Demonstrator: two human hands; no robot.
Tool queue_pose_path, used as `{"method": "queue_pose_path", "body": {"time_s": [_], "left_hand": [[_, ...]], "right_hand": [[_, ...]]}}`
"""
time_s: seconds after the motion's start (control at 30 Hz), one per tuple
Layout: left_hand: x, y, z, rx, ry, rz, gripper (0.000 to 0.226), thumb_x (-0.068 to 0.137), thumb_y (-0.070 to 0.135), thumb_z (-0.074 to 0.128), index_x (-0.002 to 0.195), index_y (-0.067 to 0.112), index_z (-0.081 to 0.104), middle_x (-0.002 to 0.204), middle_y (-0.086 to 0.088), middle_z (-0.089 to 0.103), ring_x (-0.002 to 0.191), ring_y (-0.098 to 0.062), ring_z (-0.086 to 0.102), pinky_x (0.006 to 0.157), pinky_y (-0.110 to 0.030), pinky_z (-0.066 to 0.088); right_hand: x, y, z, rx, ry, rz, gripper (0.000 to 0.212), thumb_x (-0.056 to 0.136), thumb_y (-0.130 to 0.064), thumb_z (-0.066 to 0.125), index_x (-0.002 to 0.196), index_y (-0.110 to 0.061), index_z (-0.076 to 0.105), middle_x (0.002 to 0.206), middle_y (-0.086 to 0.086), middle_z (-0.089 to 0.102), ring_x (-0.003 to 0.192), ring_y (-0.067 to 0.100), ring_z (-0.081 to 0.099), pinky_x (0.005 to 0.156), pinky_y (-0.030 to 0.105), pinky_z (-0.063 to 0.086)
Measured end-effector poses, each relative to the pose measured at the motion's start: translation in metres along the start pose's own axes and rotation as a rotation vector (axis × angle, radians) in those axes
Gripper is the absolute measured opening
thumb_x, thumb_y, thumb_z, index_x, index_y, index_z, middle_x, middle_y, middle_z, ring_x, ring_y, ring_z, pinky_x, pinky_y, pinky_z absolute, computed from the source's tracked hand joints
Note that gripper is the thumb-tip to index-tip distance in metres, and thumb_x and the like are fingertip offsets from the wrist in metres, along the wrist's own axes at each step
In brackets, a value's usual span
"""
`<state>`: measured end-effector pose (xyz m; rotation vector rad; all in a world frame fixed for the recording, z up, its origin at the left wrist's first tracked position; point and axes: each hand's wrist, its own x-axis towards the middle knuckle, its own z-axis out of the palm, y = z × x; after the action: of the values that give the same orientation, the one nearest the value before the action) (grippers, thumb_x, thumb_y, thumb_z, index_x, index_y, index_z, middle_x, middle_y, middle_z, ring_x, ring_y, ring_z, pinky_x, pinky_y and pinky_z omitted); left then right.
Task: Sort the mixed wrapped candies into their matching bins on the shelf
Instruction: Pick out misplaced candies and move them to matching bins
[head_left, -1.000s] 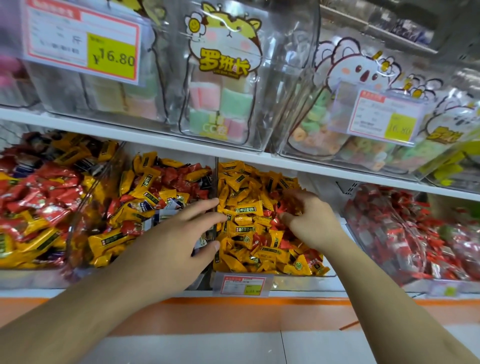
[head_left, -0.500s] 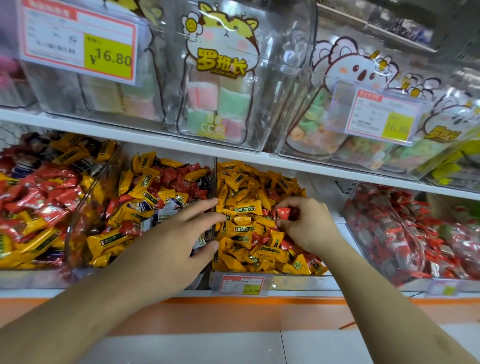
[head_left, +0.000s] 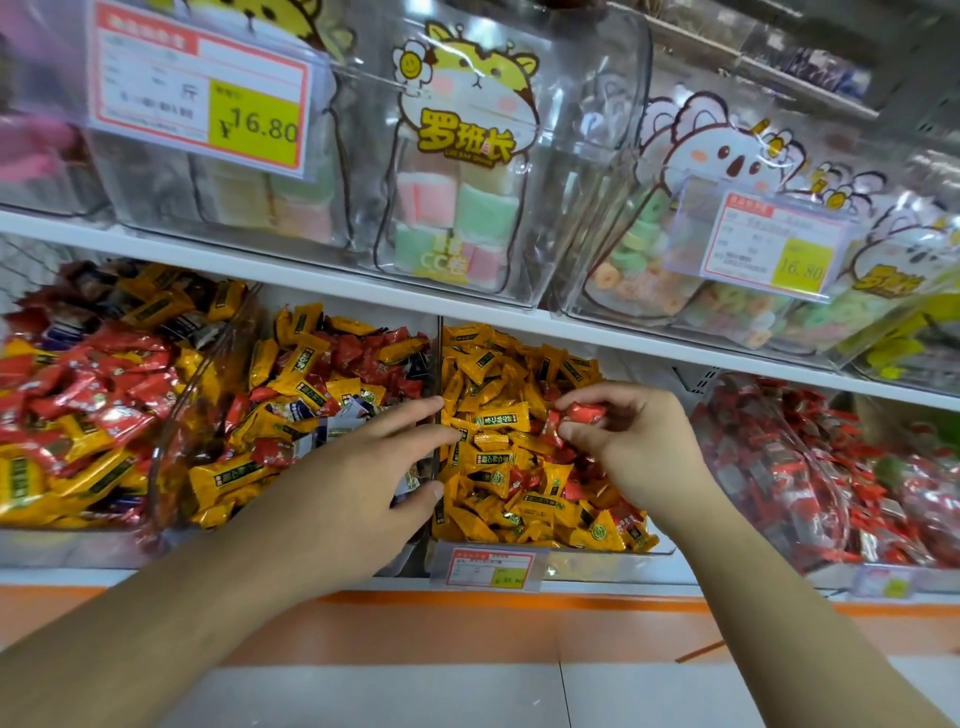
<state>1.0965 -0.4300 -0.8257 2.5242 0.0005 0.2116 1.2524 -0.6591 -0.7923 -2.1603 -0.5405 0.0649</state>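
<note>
Two hands reach into the lower shelf's clear candy bins. The right hand (head_left: 631, 447) pinches a red wrapped candy (head_left: 584, 413) between thumb and curled fingers, just above the heap of the yellow-candy bin (head_left: 613, 558), where a few red pieces lie mixed among the yellow. The left hand (head_left: 358, 483) is spread with straight fingers, holding nothing, across the divider (head_left: 439, 358) between that bin and the mixed bin (head_left: 171, 410) to its left. A bin of red candies (head_left: 810, 467) stands to the right.
</note>
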Motion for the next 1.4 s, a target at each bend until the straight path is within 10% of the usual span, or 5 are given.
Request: {"method": "queue_pose_path", "body": {"time_s": [0.33, 0.63, 1.0, 1.13, 1.4], "left_hand": [[-0.019, -0.001, -0.045, -0.569, 0.157, -0.237, 0.029, 0.092, 0.032, 0.077, 0.119, 0.038, 0.068, 0.096, 0.018, 0.077, 0.087, 0.002, 0.073, 0.082, -0.022, 0.059], [-0.070, -0.081, -0.131, -0.072, 0.408, -0.445, 0.008, 0.089, 0.038, 0.078, 0.091, 0.037, 0.071, 0.083, 0.016, 0.068, 0.083, -0.002, 0.064, 0.067, -0.025, 0.050], [-0.085, -0.132, -0.156, 0.007, 0.458, -0.596, 0.051, 0.099, 0.027, 0.062, 0.148, 0.037, 0.050, 0.118, 0.005, 0.072, 0.073, -0.012, 0.066, 0.068, -0.029, 0.055], [-0.075, -0.112, -0.146, 0.065, 0.415, -0.534, 0.046, 0.103, 0.026, 0.056, 0.146, 0.039, 0.050, 0.111, 0.005, 0.065, 0.053, -0.009, 0.061, 0.049, -0.017, 0.044], [-0.044, -0.052, -0.094, 0.066, 0.214, -0.150, 0.043, 0.103, 0.040, 0.056, 0.145, 0.047, 0.049, 0.145, 0.036, 0.037, 0.126, 0.012, 0.035, 0.101, -0.009, 0.025]], "right_hand": [[-0.035, -0.095, 0.072, 0.280, -0.264, -0.162, 0.024, 0.086, -0.001, 0.079, 0.100, -0.021, 0.081, 0.081, 0.002, 0.077, 0.070, 0.015, 0.070, 0.066, 0.027, 0.057], [-0.048, -0.139, 0.142, -0.031, -0.279, -0.176, 0.007, 0.091, -0.038, 0.077, 0.093, -0.034, 0.072, 0.077, -0.010, 0.071, 0.061, 0.007, 0.062, 0.053, 0.024, 0.048], [-0.019, -0.189, 0.211, -0.123, -0.372, -0.323, 0.073, 0.091, -0.042, 0.075, 0.151, -0.053, 0.036, 0.150, -0.027, 0.046, 0.126, -0.001, 0.051, 0.094, 0.010, 0.043], [-0.023, -0.167, 0.182, -0.182, -0.364, -0.317, 0.072, 0.093, -0.040, 0.074, 0.152, -0.052, 0.034, 0.157, -0.028, 0.037, 0.139, 0.007, 0.045, 0.104, 0.024, 0.046], [-0.021, -0.090, 0.081, -0.164, -0.108, -0.118, 0.034, 0.098, -0.034, 0.068, 0.131, -0.037, 0.059, 0.123, -0.025, 0.060, 0.096, -0.002, 0.063, 0.074, 0.009, 0.051]]}}
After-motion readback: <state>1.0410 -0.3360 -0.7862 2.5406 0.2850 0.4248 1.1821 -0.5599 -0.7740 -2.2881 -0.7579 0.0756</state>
